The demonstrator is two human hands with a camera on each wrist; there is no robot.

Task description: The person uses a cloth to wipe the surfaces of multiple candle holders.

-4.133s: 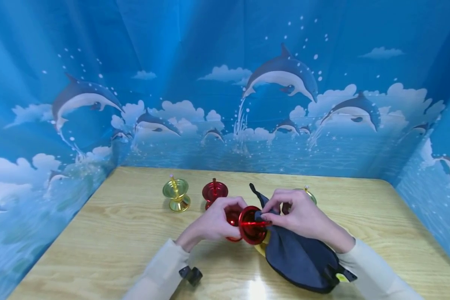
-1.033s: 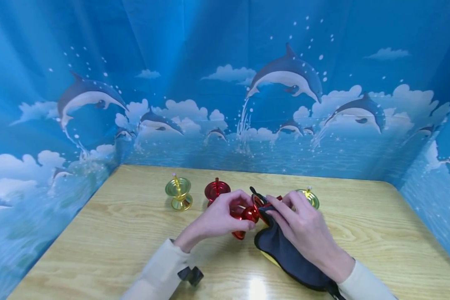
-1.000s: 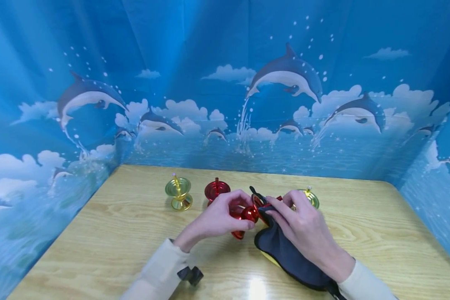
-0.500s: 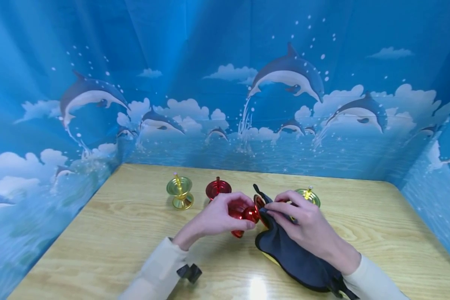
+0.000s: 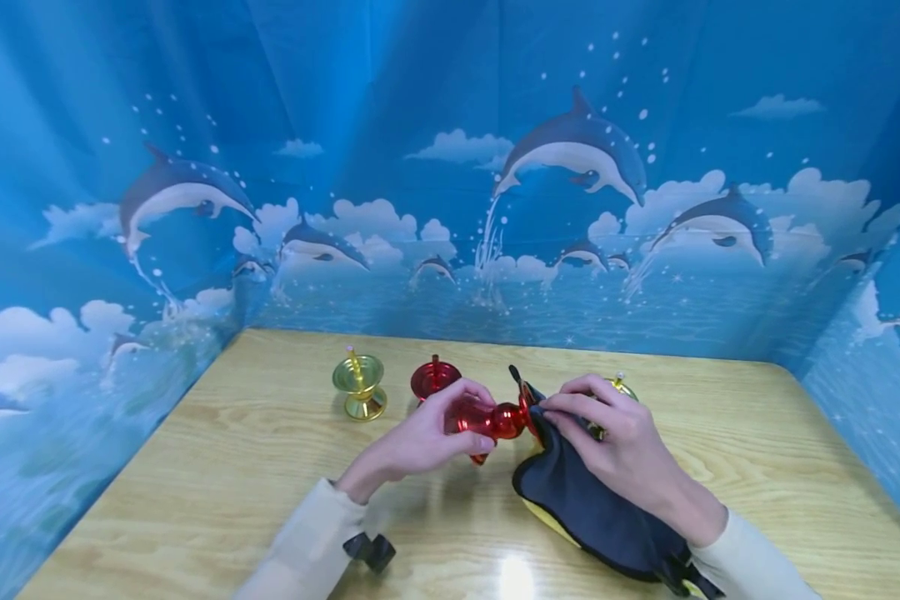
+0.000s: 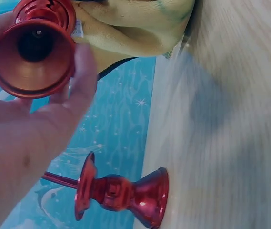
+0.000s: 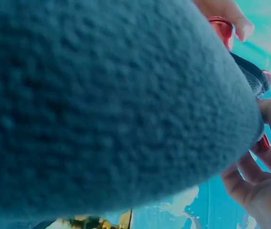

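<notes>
One red footed cup (image 5: 507, 422) has swung its bowl rightward, gripped above the table (image 5: 210, 483) by the curled left hand (image 5: 427, 433); the right hand (image 5: 626, 442) pinches one grey-yellow cloth (image 5: 607, 508) at its rim, partly hiding one of two gold footed cups (image 5: 363, 407). A second red cup (image 5: 431, 380) stands behind.

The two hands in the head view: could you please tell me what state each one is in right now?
Left hand: closed, holding a red stand by its flared base.
Right hand: closed, pinching the dark cloth.
</notes>
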